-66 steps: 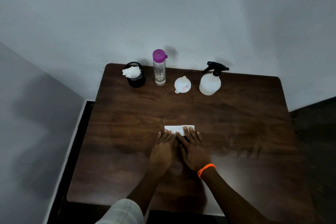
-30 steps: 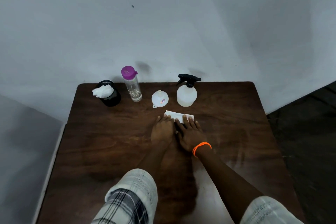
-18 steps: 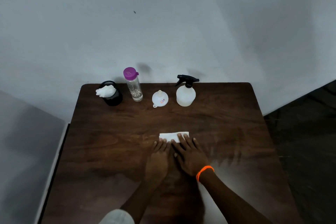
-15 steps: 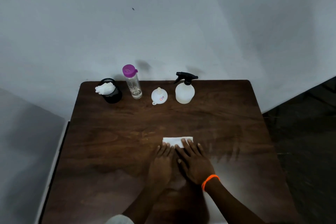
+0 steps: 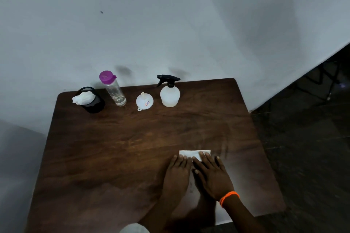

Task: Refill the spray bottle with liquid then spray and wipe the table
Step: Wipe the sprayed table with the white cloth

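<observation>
Tabletop [image 5: 113, 157] of dark wood fills the lower 2 thirds of the frame, and we see it set against a pale wall [image 5: 170, 24] that takes up the upper part. At lower right of centre, our 2 hands lie flat side by side. Our left hand [image 5: 177, 174] has straight fingers pressing down, the fingertips on the near edge of a folded white tissue [image 5: 193, 153]. Our right hand [image 5: 212, 174] is likewise flat, fingers spread and straight, tips over the tissue's right part; neither hand curls round anything. An orange band [image 5: 229, 197] circles the right wrist.

Along the far edge of the table, in the upper middle of the frame, 4 things stand in a row, well apart from the hands. The spray bottle [image 5: 169, 92], white with a black trigger head, stands upright at the right end. Left of it a white funnel [image 5: 144, 101] sits spout up. Further left a clear bottle [image 5: 113, 89] with a purple cap looks tilted in this wide view. At the left end a black holder [image 5: 92, 103] has white tissues [image 5: 83, 97] bunched in it.
</observation>
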